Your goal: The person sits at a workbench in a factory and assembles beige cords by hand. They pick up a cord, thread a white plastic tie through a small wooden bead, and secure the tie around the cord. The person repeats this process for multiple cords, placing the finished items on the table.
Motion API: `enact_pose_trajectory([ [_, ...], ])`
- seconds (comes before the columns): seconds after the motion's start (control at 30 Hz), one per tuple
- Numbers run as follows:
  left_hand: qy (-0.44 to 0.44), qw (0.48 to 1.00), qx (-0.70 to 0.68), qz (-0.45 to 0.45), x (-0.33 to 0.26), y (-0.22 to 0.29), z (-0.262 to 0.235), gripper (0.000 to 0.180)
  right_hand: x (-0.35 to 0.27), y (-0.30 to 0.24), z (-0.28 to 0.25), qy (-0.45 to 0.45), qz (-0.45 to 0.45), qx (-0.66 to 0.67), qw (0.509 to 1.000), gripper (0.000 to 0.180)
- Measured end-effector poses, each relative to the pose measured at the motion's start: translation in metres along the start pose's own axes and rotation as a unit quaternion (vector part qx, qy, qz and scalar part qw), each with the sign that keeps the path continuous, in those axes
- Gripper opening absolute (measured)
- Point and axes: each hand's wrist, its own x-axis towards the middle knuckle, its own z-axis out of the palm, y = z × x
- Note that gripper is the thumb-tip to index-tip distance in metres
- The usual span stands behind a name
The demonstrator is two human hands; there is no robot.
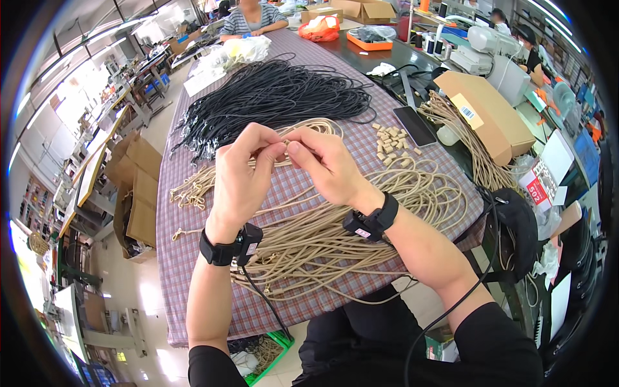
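Observation:
My left hand (248, 171) and my right hand (329, 166) meet above the middle of the table, thumbs and forefingers pinched together. What they pinch is small and mostly covered by the fingertips; I cannot make out its kind. Below them lies a large heap of beige cords (309, 238), looped at the right side. Gold-coloured metal clasps (193, 193) sit on cord ends to the left of my left hand. Small beige cylindrical pieces (393, 140) are piled to the right of my right hand. Beyond my hands spreads a thick bundle of black cords (277, 90) with silver-coloured clasps.
A checked cloth (187, 284) covers the table. On the right are a dark phone (414, 126), a cardboard box (487, 113), and more brown cords (480, 151). Another person (251, 19) sits at the far end. A cardboard box (138, 193) stands on the floor at left.

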Motion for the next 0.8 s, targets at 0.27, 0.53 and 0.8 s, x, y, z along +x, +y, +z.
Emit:
enact_pose_trajectory([
  [0.27,-0.014,0.994,0.090,0.063,0.003,0.015,-0.014,0.004,0.002,-0.021,-0.003,-0.064,0.076,0.086,0.991,0.025],
  [0.53,0.113,0.983,0.125,0.074,0.008,0.024,-0.028,0.003,0.001,0.005,-0.011,-0.030,-0.036,-0.108,0.993,0.014],
  [0.8,0.199,0.977,-0.074,-0.008,0.006,0.002,-0.045,0.013,0.000,0.029,-0.012,-0.014,-0.059,-0.195,0.979,0.008],
])
